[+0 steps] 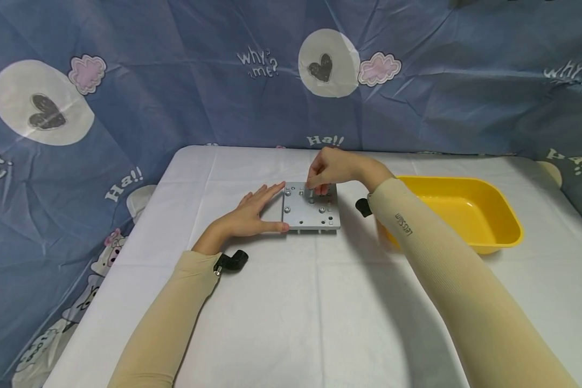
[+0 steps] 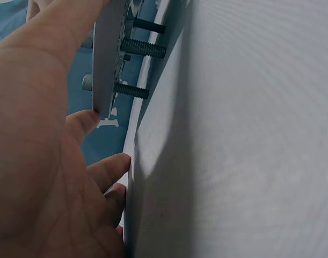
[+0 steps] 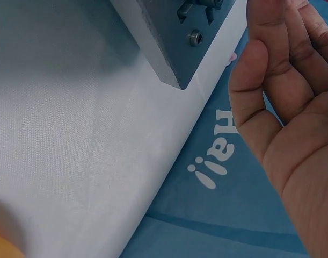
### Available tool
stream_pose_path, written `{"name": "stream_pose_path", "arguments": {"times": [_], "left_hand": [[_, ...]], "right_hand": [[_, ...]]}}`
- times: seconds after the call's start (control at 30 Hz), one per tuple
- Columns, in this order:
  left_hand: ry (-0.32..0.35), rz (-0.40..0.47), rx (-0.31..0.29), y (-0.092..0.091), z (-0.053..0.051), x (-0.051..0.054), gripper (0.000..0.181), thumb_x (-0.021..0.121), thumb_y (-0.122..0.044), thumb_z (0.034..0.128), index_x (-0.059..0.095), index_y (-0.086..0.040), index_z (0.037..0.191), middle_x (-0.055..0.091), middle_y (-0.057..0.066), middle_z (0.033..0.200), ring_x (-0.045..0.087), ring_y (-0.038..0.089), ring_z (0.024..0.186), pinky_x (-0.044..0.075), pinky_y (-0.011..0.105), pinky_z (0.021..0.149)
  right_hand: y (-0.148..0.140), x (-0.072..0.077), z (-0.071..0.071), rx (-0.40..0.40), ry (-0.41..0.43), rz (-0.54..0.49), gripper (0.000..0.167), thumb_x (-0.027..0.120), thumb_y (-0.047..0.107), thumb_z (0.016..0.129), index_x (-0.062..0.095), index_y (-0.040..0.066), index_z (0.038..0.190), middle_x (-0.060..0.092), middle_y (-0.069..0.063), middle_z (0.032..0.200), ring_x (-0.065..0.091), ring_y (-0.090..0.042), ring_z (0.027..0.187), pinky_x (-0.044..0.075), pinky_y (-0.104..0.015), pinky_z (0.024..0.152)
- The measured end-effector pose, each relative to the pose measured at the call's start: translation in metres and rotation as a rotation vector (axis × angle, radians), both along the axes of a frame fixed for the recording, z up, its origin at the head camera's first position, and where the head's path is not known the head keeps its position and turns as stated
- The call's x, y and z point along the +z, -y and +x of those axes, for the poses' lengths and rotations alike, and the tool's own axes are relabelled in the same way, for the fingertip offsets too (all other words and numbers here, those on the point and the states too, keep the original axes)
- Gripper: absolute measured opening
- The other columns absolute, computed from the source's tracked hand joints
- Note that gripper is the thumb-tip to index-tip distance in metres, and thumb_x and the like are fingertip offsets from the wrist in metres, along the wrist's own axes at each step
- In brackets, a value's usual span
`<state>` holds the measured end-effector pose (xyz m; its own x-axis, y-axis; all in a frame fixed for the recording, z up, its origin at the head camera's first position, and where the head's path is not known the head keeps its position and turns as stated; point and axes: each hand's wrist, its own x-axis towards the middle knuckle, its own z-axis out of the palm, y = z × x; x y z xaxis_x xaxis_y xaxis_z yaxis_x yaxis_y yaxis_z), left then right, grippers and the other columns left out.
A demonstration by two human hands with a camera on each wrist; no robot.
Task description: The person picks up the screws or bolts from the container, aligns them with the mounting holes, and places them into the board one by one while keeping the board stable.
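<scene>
A square grey metal plate (image 1: 310, 215) lies on the white-covered table, raised on bolts whose threaded shanks (image 2: 144, 48) stick out underneath in the left wrist view. Several socket-head bolts (image 3: 196, 37) and small holes dot its top. My left hand (image 1: 247, 215) steadies its left side, fingers extended, the thumb at the near corner and the index finger towards the far corner. Above the plate's far half, my right hand (image 1: 331, 168) pinches a small bolt (image 1: 312, 196) upright between thumb and fingers. Its lower end meets the plate; whether it sits in a hole I cannot tell.
A yellow plastic tub (image 1: 506, 229) stands to the right, partly behind my right forearm; a bit of the tub (image 3: 4, 248) shows in the right wrist view. White cloth (image 1: 271, 312) covers the table. A blue printed curtain (image 1: 199, 81) hangs along the back and left.
</scene>
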<state>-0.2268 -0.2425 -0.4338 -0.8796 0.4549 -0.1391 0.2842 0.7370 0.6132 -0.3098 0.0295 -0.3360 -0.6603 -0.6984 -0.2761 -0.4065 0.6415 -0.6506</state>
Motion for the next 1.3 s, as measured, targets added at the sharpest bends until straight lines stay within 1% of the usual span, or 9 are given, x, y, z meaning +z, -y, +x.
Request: {"name": "stream_pose_path", "arguments": {"times": [0.27, 0.47, 0.6, 0.73, 0.83, 0.93, 1.07, 1.17, 1.3], "left_hand": [[-0.002, 0.001, -0.003, -0.001, -0.001, 0.000, 0.111, 0.081, -0.060, 0.0904, 0.010, -0.040, 0.174, 0.013, 0.000, 0.183, -0.001, 0.031, 0.171, -0.007, 0.061, 0.136], [0.002, 0.007, -0.004, -0.001, 0.000, 0.000, 0.112, 0.080, -0.061, 0.0904, 0.009, -0.041, 0.174, 0.013, 0.000, 0.183, -0.001, 0.031, 0.171, -0.007, 0.061, 0.136], [-0.003, 0.011, -0.017, -0.003, 0.001, -0.001, 0.111, 0.079, -0.060, 0.0915, 0.008, -0.039, 0.174, 0.012, 0.001, 0.183, -0.002, 0.031, 0.171, -0.008, 0.060, 0.136], [-0.012, 0.012, -0.032, -0.005, 0.002, -0.001, 0.111, 0.079, -0.059, 0.0925, 0.008, -0.036, 0.174, 0.010, 0.003, 0.183, -0.003, 0.031, 0.171, -0.008, 0.061, 0.136], [-0.014, 0.016, -0.031, -0.004, 0.002, 0.000, 0.111, 0.079, -0.059, 0.0920, 0.008, -0.036, 0.174, 0.010, 0.004, 0.183, -0.004, 0.031, 0.171, -0.009, 0.061, 0.136], [-0.014, 0.016, -0.031, -0.002, 0.001, 0.001, 0.112, 0.080, -0.060, 0.0915, 0.008, -0.036, 0.174, 0.010, 0.002, 0.183, -0.004, 0.031, 0.171, -0.010, 0.062, 0.135], [-0.009, 0.014, -0.029, 0.001, 0.001, -0.001, 0.112, 0.079, -0.060, 0.0920, 0.008, -0.036, 0.174, 0.011, 0.001, 0.183, -0.005, 0.032, 0.171, -0.010, 0.062, 0.135], [0.011, 0.030, 0.002, 0.005, 0.002, -0.001, 0.110, 0.080, -0.058, 0.0919, 0.010, -0.038, 0.174, 0.011, 0.002, 0.183, -0.003, 0.032, 0.171, -0.008, 0.061, 0.136], [0.016, 0.073, 0.060, 0.008, 0.007, 0.005, 0.103, 0.079, -0.057, 0.0935, 0.016, -0.038, 0.173, 0.019, 0.004, 0.182, 0.011, 0.033, 0.170, 0.008, 0.061, 0.137]], "right_hand": [[-0.002, 0.000, 0.001, 0.001, 0.000, 0.002, 0.020, 0.073, 0.020, 0.102, 0.081, 0.002, 0.100, 0.080, -0.009, 0.086, 0.074, -0.016, 0.076, 0.064, -0.038, 0.085], [-0.009, -0.001, 0.005, 0.003, -0.003, 0.007, 0.019, 0.072, 0.020, 0.102, 0.079, 0.002, 0.099, 0.079, -0.007, 0.086, 0.073, -0.016, 0.078, 0.063, -0.035, 0.085], [-0.019, -0.001, 0.011, 0.014, -0.035, 0.000, 0.017, 0.071, 0.017, 0.103, 0.080, 0.002, 0.100, 0.080, -0.008, 0.084, 0.073, -0.016, 0.075, 0.063, -0.040, 0.087], [-0.035, -0.003, 0.017, 0.001, -0.102, 0.004, 0.016, 0.070, 0.014, 0.103, 0.080, 0.002, 0.106, 0.080, -0.011, 0.085, 0.074, -0.018, 0.072, 0.061, -0.033, 0.078], [-0.052, -0.003, 0.024, -0.043, -0.158, 0.009, 0.015, 0.070, 0.011, 0.102, 0.079, 0.002, 0.111, 0.081, -0.014, 0.086, 0.076, -0.027, 0.074, 0.054, -0.025, 0.070], [-0.071, -0.002, 0.033, -0.098, -0.204, 0.017, 0.019, 0.071, 0.012, 0.101, 0.078, 0.003, 0.117, 0.081, -0.016, 0.089, 0.075, -0.034, 0.079, 0.053, -0.027, 0.069], [-0.100, -0.004, 0.049, -0.160, -0.258, 0.022, 0.023, 0.072, 0.015, 0.102, 0.076, 0.008, 0.123, 0.081, -0.013, 0.096, 0.075, -0.029, 0.085, 0.056, -0.033, 0.078], [-0.121, -0.006, 0.064, -0.192, -0.325, 0.002, 0.025, 0.073, 0.014, 0.101, 0.075, 0.011, 0.125, 0.080, -0.009, 0.102, 0.075, -0.024, 0.090, 0.060, -0.039, 0.087], [-0.146, -0.004, 0.084, -0.227, -0.420, -0.009, 0.033, 0.075, 0.012, 0.100, 0.071, 0.011, 0.133, 0.077, -0.009, 0.114, 0.074, -0.026, 0.100, 0.059, -0.048, 0.092]]}}
